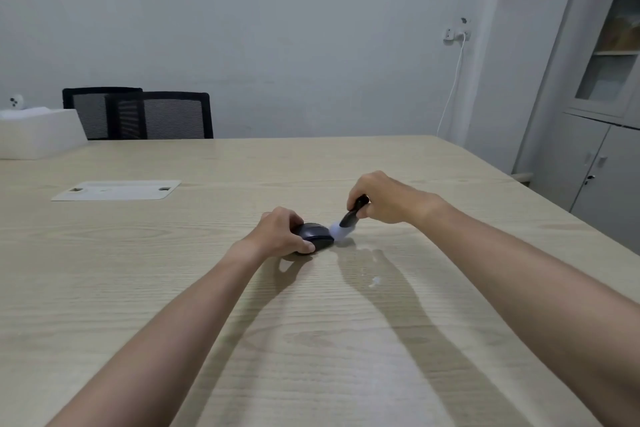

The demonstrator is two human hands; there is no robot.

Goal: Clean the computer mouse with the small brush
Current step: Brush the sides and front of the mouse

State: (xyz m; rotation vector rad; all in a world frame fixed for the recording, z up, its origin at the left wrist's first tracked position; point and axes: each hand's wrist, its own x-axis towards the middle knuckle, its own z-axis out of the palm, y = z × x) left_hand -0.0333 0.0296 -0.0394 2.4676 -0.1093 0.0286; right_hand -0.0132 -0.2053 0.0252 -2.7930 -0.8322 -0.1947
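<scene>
on the wooden table (207,288), mid-surface, the left hand (278,232) clamps the dark computer mouse (317,236) flat, fingers wrapped over its left side. right of it, the small brush (346,218) tilts down, its white bristles touching the mouse's right edge. the right hand (384,198) is closed around the black handle, wrist raised. step judged: brushing in progress. next stroke requires light sweeping pressure while the mouse is held steady.

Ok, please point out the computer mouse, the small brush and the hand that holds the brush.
computer mouse (317,234): head view, top of its dark shell.
small brush (349,215): head view, black handle above the white bristles.
right hand (384,198): head view, back of the hand.
</scene>
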